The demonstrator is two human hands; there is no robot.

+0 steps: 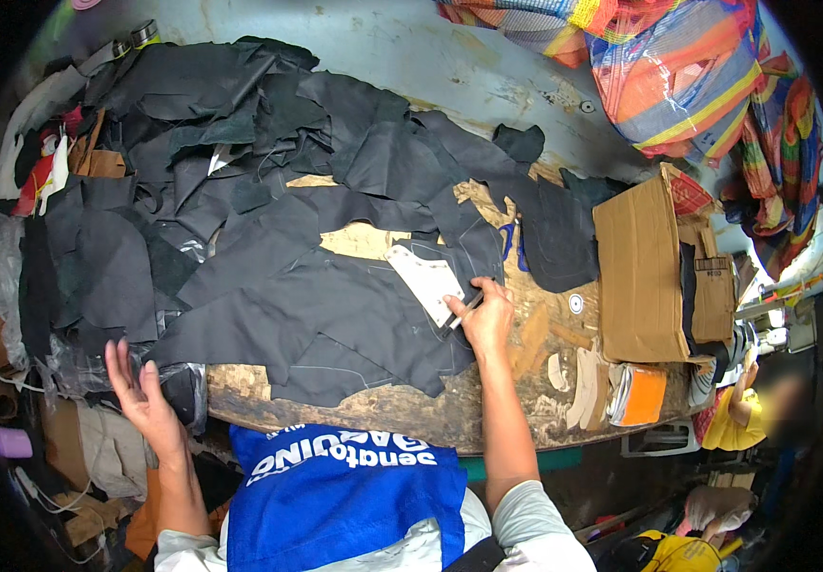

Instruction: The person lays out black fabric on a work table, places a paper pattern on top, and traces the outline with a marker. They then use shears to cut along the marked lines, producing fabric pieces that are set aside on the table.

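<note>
My right hand (486,316) grips a pen (466,312) and rests on a large sheet of black leather (297,315) spread over the worn wooden table (392,415). The pen tip sits at the edge of a white pattern template (423,276) lying on the leather. Faint traced outlines show on the sheet. My left hand (144,396) hovers open, fingers spread, off the table's near left corner beside the leather's edge, holding nothing.
A heap of black leather scraps (211,124) covers the back left of the table. A flat brown cardboard piece (638,272) lies to the right, an orange packet (642,396) near it. Colourful woven bags (678,67) hang at the back right. Another person in yellow (735,419) is at the right.
</note>
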